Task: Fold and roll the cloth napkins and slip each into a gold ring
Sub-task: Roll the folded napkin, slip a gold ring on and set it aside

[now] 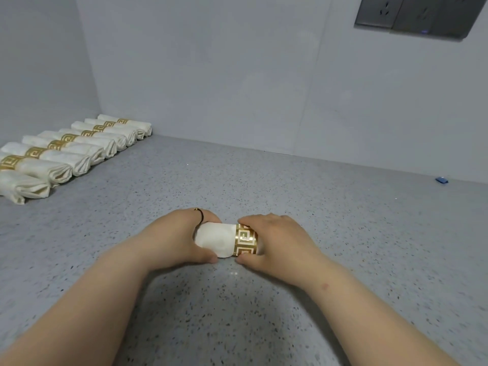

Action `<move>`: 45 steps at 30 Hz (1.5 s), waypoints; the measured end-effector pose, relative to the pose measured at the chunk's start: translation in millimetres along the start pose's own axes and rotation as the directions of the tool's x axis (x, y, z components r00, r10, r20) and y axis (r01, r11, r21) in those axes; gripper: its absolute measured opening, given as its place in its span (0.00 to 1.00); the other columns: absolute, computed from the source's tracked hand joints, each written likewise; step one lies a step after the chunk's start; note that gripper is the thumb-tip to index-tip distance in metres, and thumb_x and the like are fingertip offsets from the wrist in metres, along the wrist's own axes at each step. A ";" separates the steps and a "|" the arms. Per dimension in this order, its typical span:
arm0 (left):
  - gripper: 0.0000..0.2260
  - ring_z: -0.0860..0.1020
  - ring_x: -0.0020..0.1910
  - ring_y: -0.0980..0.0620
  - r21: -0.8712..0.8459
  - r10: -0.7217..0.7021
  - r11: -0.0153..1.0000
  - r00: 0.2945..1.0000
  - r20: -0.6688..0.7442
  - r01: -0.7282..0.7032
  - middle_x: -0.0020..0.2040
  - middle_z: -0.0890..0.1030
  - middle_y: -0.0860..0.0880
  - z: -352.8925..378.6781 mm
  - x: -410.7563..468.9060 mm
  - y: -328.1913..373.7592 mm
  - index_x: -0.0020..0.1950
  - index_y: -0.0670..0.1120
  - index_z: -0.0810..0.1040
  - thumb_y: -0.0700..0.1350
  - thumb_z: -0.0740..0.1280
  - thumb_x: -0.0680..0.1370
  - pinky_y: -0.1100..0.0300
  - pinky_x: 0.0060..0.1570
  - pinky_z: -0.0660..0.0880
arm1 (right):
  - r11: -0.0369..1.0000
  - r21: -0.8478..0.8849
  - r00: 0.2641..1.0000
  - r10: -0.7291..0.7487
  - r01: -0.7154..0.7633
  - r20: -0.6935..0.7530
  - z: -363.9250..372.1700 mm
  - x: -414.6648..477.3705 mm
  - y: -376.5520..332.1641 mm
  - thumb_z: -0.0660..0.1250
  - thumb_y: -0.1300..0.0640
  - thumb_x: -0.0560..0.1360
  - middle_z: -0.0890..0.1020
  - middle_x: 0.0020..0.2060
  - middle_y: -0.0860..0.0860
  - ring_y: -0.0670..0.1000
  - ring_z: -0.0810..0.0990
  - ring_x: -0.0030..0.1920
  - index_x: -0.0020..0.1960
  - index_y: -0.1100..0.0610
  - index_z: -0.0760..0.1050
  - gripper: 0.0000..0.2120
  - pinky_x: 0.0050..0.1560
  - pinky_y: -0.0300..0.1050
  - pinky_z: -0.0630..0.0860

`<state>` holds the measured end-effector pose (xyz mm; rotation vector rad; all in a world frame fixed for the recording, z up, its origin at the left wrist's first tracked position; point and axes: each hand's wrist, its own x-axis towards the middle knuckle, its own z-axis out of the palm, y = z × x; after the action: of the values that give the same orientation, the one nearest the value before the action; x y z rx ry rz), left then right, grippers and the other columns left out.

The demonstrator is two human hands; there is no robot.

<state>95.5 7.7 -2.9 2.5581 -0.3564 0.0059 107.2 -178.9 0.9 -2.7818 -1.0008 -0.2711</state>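
Right at the front of the speckled counter [343, 233] the rolled napkin [215, 240] lay on its side, and both hands were on it. The left hand [171, 239] was curled round the left end of the roll, fingers over the top and thumb underneath. The right hand [280, 241] pinched the gold ring [246, 240], which sat over the roll's right end with a little cloth showing past it.

The step looked like the slide: the ring was on but, by my reading, not yet at the middle. To do it well, the left hand needed a firm squeeze so the roll stayed tight, while the right eased the band along evenly rather than tilting it, since a cocked ring would likely bunch the cloth.

Over at the far left, a row of finished napkins [76, 146] lay side by side against the wall, most with gold bands showing.
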 end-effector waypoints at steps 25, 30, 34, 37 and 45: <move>0.23 0.73 0.44 0.69 -0.261 -0.112 0.961 0.990 -0.081 0.087 0.46 0.75 0.62 3.8 -14.6 -13.1 0.55 0.55 0.69 0.43 0.76 0.67 0.83 0.43 0.66 | 0.861 0.392 0.938 0.239 -0.324 0.251 -16.3 -29.8 35.0 0.72 0.49 0.68 0.72 0.57 0.42 0.44 0.72 0.55 0.67 0.45 0.63 0.31 0.56 0.38 0.71; 0.18 0.77 0.44 0.61 -0.271 -0.110 0.960 0.982 -0.155 0.065 0.47 0.78 0.58 4.4 -19.8 -15.0 0.52 0.56 0.72 0.38 0.73 0.70 0.79 0.44 0.69 | 0.889 0.378 0.965 0.218 -0.258 0.145 -12.1 -26.3 15.1 0.71 0.49 0.70 0.77 0.49 0.42 0.43 0.75 0.50 0.56 0.46 0.72 0.16 0.51 0.37 0.72; 0.17 0.76 0.39 0.68 -0.352 -0.195 0.933 0.927 -0.319 0.075 0.45 0.78 0.59 -12.5 -37.6 -23.8 0.51 0.55 0.73 0.35 0.70 0.71 0.76 0.44 0.71 | 0.891 0.396 0.975 0.203 -0.224 0.094 -16.7 -6.5 -10.0 0.70 0.50 0.70 0.77 0.48 0.42 0.45 0.76 0.49 0.54 0.46 0.72 0.14 0.50 0.39 0.73; 0.20 0.75 0.43 0.63 -0.382 -0.312 0.912 0.860 -0.405 0.152 0.49 0.77 0.57 -34.3 -63.9 -41.0 0.60 0.51 0.73 0.39 0.71 0.71 0.66 0.47 0.68 | 0.921 0.352 0.986 0.152 -0.166 0.068 -11.7 26.6 -50.7 0.69 0.48 0.70 0.78 0.51 0.44 0.47 0.76 0.50 0.57 0.48 0.72 0.17 0.50 0.41 0.73; 0.24 0.69 0.66 0.45 -0.204 -0.494 0.850 0.603 -0.627 0.485 0.68 0.70 0.45 -82.2 -144.1 -122.4 0.66 0.44 0.71 0.44 0.71 0.71 0.54 0.63 0.64 | 0.921 0.388 0.999 -0.035 0.023 0.025 36.3 119.3 -190.6 0.68 0.48 0.72 0.78 0.57 0.50 0.52 0.76 0.55 0.61 0.52 0.72 0.19 0.49 0.43 0.71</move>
<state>-6.8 186.6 -8.5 2.3514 0.6335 0.6921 79.2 46.8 12.0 -2.4193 -0.9803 -0.0249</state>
